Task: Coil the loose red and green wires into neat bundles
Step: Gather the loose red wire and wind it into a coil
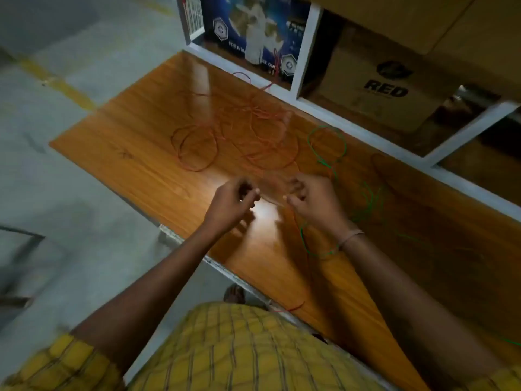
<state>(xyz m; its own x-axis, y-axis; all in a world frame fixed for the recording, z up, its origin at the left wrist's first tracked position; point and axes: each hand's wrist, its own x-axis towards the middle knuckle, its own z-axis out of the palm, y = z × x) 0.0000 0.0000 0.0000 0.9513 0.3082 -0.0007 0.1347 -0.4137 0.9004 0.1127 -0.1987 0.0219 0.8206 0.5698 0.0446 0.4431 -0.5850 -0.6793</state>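
Red wire (272,199), blurred, seems stretched between left hand (229,203) and right hand (315,200), both pinching it above the bench (135,153); green wire (327,145) lies right.

1. A glossy wooden desk (146,153) stood on a grey concrete floor (84,52) marked with a yellow line (60,84).
2. A white shelf frame (306,49) rose behind the desk.
3. It held a blue printed box (222,24) and a cardboard box (380,88) lettered "RED".
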